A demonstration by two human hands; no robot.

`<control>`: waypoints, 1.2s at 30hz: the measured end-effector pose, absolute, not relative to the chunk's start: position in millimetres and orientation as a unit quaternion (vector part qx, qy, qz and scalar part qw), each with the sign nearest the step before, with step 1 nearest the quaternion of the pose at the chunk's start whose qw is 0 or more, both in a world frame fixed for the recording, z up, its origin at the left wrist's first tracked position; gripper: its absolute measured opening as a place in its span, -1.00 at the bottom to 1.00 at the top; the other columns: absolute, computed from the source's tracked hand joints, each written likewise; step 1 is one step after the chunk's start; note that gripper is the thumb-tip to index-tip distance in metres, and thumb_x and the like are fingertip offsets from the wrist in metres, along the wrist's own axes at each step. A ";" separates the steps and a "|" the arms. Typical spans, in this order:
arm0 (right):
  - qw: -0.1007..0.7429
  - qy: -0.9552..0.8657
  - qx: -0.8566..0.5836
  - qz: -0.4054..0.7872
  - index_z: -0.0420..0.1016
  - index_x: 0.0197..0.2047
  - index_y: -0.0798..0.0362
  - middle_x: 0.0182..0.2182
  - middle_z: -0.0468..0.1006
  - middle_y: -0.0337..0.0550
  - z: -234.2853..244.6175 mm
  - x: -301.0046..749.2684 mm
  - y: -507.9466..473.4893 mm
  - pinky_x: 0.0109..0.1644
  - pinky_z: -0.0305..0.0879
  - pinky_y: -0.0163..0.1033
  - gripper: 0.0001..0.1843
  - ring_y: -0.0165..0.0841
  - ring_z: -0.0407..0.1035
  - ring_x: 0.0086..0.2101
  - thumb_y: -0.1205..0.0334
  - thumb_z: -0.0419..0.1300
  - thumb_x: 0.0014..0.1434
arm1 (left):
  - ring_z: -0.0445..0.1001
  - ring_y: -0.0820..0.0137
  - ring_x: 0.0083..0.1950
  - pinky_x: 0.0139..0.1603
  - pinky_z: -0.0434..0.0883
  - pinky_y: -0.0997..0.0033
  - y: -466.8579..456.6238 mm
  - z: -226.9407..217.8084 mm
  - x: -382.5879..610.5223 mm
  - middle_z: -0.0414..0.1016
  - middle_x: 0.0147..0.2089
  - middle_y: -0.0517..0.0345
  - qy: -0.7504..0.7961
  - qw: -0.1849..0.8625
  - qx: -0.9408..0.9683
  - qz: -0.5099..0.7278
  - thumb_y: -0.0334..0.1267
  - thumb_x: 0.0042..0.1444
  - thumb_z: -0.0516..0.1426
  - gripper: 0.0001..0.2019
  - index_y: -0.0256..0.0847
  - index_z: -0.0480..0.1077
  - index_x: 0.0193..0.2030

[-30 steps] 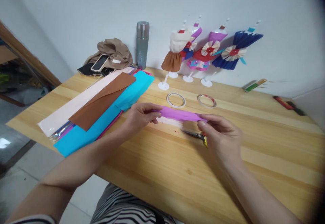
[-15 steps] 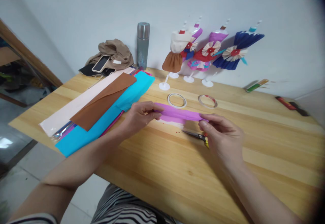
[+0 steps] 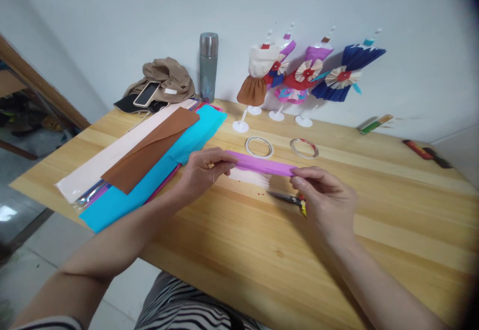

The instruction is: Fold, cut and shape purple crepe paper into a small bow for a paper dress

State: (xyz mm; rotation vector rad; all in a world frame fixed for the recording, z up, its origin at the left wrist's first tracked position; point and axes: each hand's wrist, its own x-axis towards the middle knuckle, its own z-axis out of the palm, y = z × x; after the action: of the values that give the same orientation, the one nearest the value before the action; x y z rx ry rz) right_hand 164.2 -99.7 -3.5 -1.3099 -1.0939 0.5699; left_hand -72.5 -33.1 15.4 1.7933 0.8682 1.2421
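Observation:
A strip of purple crepe paper is stretched just above the wooden table between my two hands. My left hand pinches its left end and my right hand pinches its right end. A pale pink strip lies on the table under the purple one. Small scissors with a yellow and red handle lie beside my right hand, partly hidden by it.
Long crepe sheets in cream, brown and turquoise lie at the left. Two tape rolls sit behind my hands. Paper dresses on white stands, a steel flask, a beige cloth with a phone line the back wall.
The purple strip has been folded narrower and pulled straighter between my hands. Both hands stayed nearly in place.

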 end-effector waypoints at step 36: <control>0.649 -0.437 -0.573 0.243 0.58 -0.46 -0.02 -0.45 0.59 -0.19 -0.8 161.0 -99.6 -0.45 0.40 -0.24 -0.86 -0.37 0.43 -0.49 0.20 0.43 -0.12 | 0.58 0.40 -0.43 -0.34 0.57 0.41 -33.6 7.6 -64.3 0.59 -0.46 0.18 0.373 0.479 0.574 0.550 -0.31 -0.12 0.35 -0.89 -0.24 0.53 -0.43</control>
State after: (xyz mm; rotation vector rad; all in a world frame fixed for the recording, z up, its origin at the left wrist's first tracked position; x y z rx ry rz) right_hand 161.0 -99.6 -0.8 -1.3023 -0.9929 0.5528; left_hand -64.3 -33.6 7.6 1.3999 0.9114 1.3421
